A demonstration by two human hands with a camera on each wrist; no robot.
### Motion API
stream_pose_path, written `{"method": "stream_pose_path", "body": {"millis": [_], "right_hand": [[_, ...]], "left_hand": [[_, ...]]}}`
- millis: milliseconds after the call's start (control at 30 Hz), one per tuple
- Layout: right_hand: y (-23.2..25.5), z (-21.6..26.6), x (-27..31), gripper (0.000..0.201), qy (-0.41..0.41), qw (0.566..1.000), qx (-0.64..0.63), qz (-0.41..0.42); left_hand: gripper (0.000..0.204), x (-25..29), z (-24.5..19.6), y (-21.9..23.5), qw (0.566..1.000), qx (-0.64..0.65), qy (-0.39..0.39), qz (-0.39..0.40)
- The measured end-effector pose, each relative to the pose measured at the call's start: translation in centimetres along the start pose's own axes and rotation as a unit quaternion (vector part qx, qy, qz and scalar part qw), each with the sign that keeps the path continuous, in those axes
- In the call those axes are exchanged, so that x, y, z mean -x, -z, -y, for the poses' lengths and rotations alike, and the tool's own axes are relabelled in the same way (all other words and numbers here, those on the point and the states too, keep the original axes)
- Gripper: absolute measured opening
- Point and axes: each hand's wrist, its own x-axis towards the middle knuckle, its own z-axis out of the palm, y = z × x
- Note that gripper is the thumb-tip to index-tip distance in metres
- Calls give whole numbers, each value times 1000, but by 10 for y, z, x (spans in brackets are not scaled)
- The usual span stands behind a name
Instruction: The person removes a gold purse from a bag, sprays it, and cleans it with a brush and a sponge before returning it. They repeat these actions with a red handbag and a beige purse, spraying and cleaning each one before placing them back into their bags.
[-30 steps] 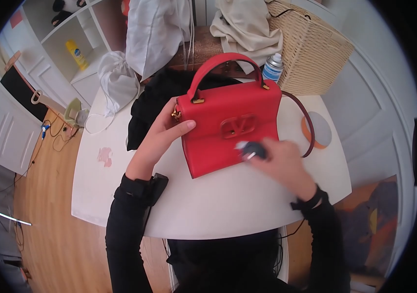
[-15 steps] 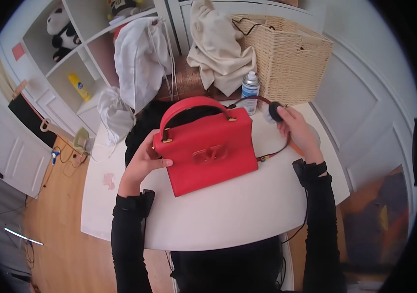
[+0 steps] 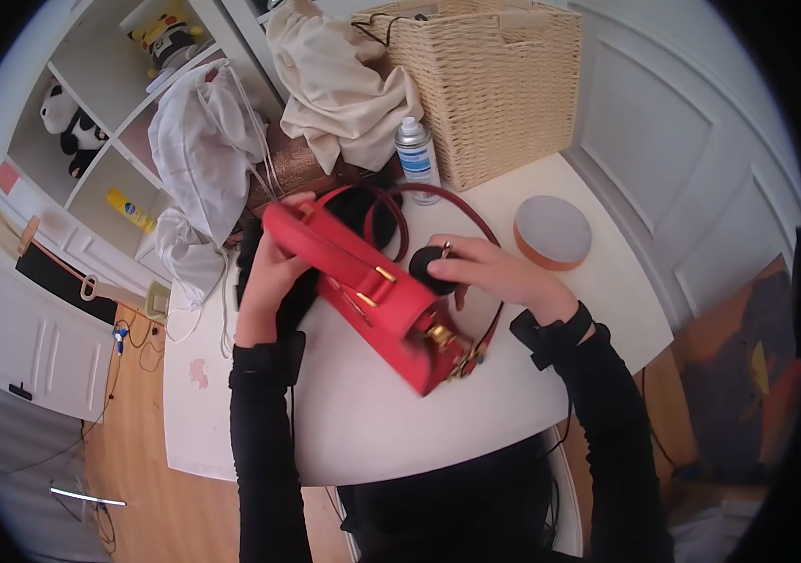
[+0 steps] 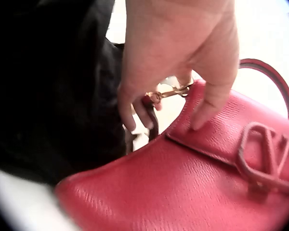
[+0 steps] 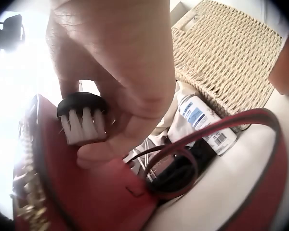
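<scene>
Red handbag (image 3: 377, 330), gold hardware (image 3: 442, 336) blurred | left hand (image 3: 272, 274) pinches it | right hand (image 3: 492, 272) pinches brush (image 5: 82, 102)

Woven basket (image 3: 504, 103) beside cream cloth (image 3: 335, 103), panda plush (image 3: 60, 113) in white shelving (image 3: 96, 66).

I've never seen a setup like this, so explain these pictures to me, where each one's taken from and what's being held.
There's no machine here: a person is working bare-handed. The wide picture is taken from the head, looking forward and down; the two close-ups are taken from the left and right wrists. The left hand grips one end of a red handbag, its thumb on the front flap. The right hand holds a small black brush with white bristles. On the white table there's also a spray can, a round grey-topped object and, towards the back, a wicker basket.
</scene>
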Motion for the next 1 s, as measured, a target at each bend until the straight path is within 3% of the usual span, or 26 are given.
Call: {"method": "stream_pose_path", "body": {"millis": [33, 100, 167, 200, 267, 300, 333, 433, 533, 633, 700, 733, 833, 867, 1000], "right_hand": [[-4, 5, 2, 51, -12, 999, -15, 37], [-15, 9, 3, 49, -8, 998, 17, 64], [-23, 7, 4, 48, 17, 996, 26, 80], [-25, 17, 9, 34, 23, 996, 40, 82], [-28, 6, 5, 47, 84, 991, 67, 81], [-29, -1, 2, 53, 115, 987, 79, 79], [-31, -2, 1, 54, 133, 985, 82, 78], [-44, 2, 6, 56, 157, 980, 61, 104], [-66, 1, 8, 55, 142, 976, 20, 166], [-81, 2, 7, 57, 125, 972, 42, 194], [-83, 11, 7, 58, 96, 974, 40, 201], [-88, 7, 1, 59, 151, 979, 26, 137], [-88, 7, -16, 57, 162, 984, -39, 67], [-98, 6, -24, 57, 213, 976, -35, -4], [-134, 15, -23, 56, 227, 958, 160, -69]], "left_hand": [[69, -11, 6, -10, 989, -92, -103, -48], [61, 1, 8, -12, 927, -346, -106, -99], [53, 24, -23, -20, 989, -131, 29, -65], [51, 37, -37, -24, 994, -21, 99, -45], [67, 62, -63, -24, 994, -35, 100, 9], [80, 78, -68, -25, 988, -42, 146, -41], [92, 99, -84, -29, 994, 1, 112, -15], [108, 124, -99, -60, 993, -110, -46, 16], [107, 129, -87, -78, 991, -101, -64, -64], [99, 124, -88, -55, 978, -204, -3, -48], [91, 118, -82, -38, 985, -173, -16, -16], [89, 114, -77, -29, 989, -147, -14, -5], [89, 119, -79, -11, 996, -89, 27, -9], [90, 120, -75, -5, 997, -72, 29, -10], [100, 122, -64, 6, 999, -29, 22, 13]]}}
